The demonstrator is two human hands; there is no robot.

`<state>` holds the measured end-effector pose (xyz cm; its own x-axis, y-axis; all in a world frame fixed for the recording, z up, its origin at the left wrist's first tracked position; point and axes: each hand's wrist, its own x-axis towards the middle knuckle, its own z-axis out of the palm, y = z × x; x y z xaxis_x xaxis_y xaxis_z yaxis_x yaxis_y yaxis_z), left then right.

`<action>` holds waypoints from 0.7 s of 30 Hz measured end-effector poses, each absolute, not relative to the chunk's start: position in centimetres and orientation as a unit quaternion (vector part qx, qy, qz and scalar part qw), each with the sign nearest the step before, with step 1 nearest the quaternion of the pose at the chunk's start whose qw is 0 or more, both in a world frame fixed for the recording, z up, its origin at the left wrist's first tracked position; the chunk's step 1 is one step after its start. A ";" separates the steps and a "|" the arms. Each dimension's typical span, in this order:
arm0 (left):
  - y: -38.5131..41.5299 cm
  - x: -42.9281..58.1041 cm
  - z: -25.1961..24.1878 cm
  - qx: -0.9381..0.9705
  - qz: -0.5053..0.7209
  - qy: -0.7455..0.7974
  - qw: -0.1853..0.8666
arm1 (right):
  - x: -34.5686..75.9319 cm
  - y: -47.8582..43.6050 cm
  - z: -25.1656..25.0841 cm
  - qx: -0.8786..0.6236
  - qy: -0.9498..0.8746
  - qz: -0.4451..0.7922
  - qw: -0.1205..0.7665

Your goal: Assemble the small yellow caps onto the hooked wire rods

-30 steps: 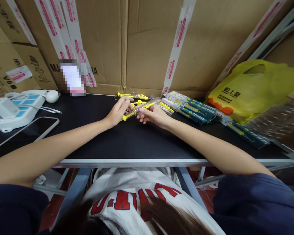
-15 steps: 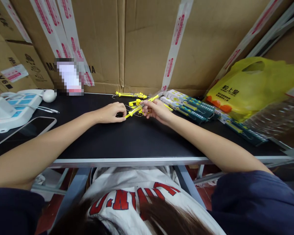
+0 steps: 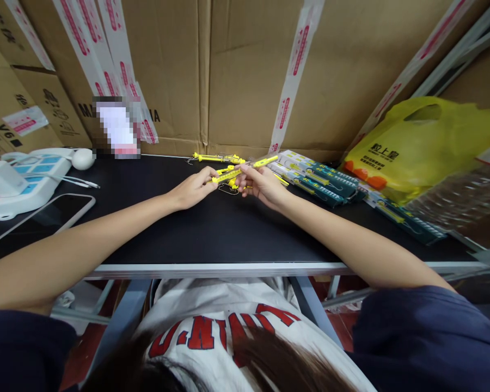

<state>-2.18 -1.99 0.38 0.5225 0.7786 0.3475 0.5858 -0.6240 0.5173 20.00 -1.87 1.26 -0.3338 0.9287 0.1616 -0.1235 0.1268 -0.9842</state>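
Observation:
My left hand (image 3: 194, 189) pinches the left end of a yellow spring scale (image 3: 227, 176) between thumb and fingers. Further along the same scale, my right hand (image 3: 263, 186) is closed round its middle, and the scale's other end sticks out above that hand, tilted up to the right. Behind, another yellow spring scale (image 3: 216, 158) with a wire hook lies on the black tabletop (image 3: 228, 234). More yellow parts and hooks lie under the held scale, partly hidden by my hands.
Printed long boxes (image 3: 318, 177) are stacked right of my hands, beside a yellow plastic bag (image 3: 416, 141). At left are a power strip (image 3: 41, 190) and a phone (image 3: 61, 215). Large cardboard boxes (image 3: 245, 71) stand behind the table. A blurred-out phone-like screen (image 3: 116, 128) leans there.
My left hand has moved slightly right and now pinches the scale's end more fully. The scale has tipped to a flatter angle, while my right hand stays nearly in place.

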 end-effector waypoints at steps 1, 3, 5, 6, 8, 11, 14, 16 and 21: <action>-2.2 -2.0 0.4 0.858 0.275 0.402 0.160 | 19.9 -2.0 1.2 -0.340 -0.592 0.568 0.460; -2.6 -1.8 0.5 0.862 0.265 0.409 0.141 | 19.8 -2.1 1.1 -0.336 -0.603 0.565 0.452; -2.8 -1.7 0.4 0.864 0.256 0.413 0.131 | 19.7 -2.3 0.9 -0.328 -0.622 0.552 0.448; -2.9 -1.6 0.3 0.865 0.251 0.414 0.129 | 19.7 -2.3 0.8 -0.325 -0.632 0.544 0.447; -2.9 -1.6 0.2 0.867 0.242 0.415 0.132 | 19.6 -2.5 0.7 -0.317 -0.650 0.527 0.446; -2.8 -1.4 0.1 0.863 0.243 0.420 0.142 | 19.4 -2.6 0.6 -0.304 -0.677 0.499 0.448; -2.9 -1.1 0.2 0.857 0.259 0.418 0.154 | 19.3 -2.9 0.6 -0.295 -0.692 0.479 0.452; -3.0 -0.9 0.2 0.856 0.269 0.411 0.162 | 19.2 -3.1 0.6 -0.292 -0.698 0.470 0.454; -2.9 -1.0 0.0 0.862 0.276 0.388 0.173 | 19.0 -3.6 0.8 -0.295 -0.701 0.460 0.458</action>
